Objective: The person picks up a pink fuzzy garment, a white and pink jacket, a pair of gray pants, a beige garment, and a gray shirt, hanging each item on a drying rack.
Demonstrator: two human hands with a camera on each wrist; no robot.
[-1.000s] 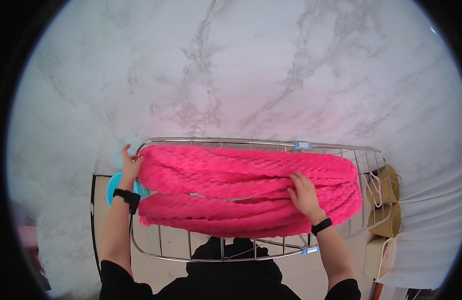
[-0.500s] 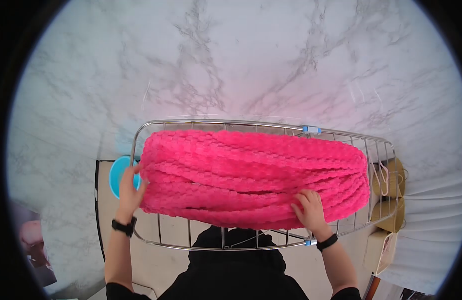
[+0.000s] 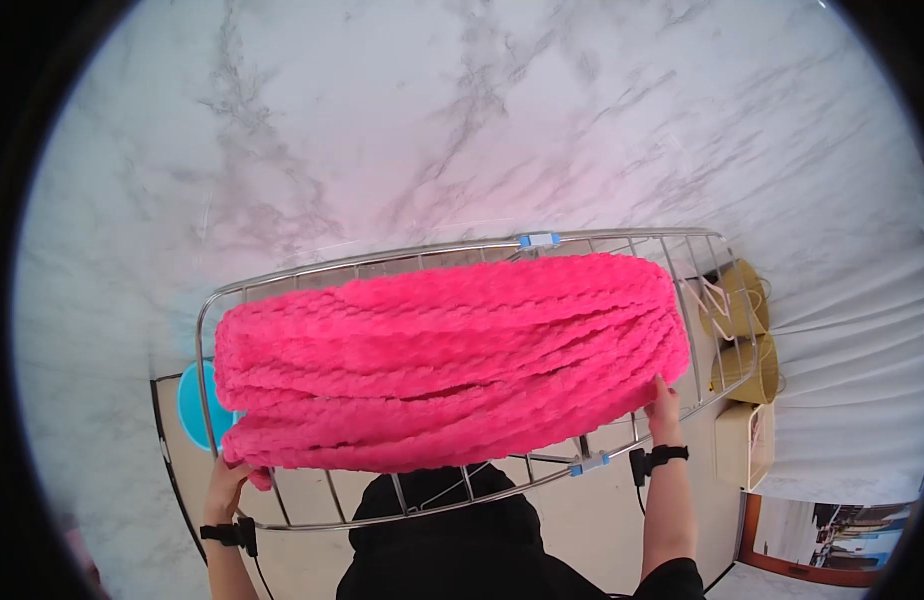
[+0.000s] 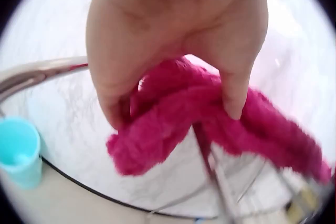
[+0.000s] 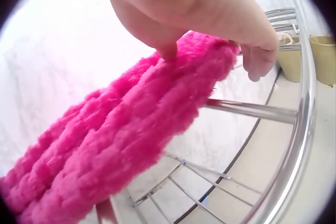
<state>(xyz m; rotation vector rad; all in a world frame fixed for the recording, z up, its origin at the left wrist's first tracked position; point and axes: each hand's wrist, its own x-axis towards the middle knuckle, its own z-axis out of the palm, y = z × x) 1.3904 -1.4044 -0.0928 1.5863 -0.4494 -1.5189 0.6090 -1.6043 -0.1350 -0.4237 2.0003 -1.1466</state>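
A fluffy bright pink cloth [image 3: 452, 350] lies bunched lengthwise across a metal drying rack [image 3: 372, 262]. At its near left corner my left hand [image 3: 227, 488] pinches the edge; in the left wrist view the fingers and thumb of the left hand [image 4: 178, 29] hold a fold of the pink cloth [image 4: 173, 113] between them. My right hand [image 3: 664, 412] is at the cloth's near right edge. In the right wrist view the right hand [image 5: 205, 19] has its thumb and fingers on either side of the cloth's end [image 5: 142, 113], above the rack's bars [image 5: 252, 109].
A light blue bucket [image 3: 194, 405] stands on the floor left of the rack. To the right are two yellowish baskets [image 3: 744, 300], a pink hanger [image 3: 717, 310] and a cream box [image 3: 744, 445]. A white curtain [image 3: 842, 400] hangs further right, and a marbled wall [image 3: 382, 120] is behind.
My left hand has moved down to the cloth's near left corner and grips it. My right hand has shifted from the cloth's top to its near right edge. The head view has turned.
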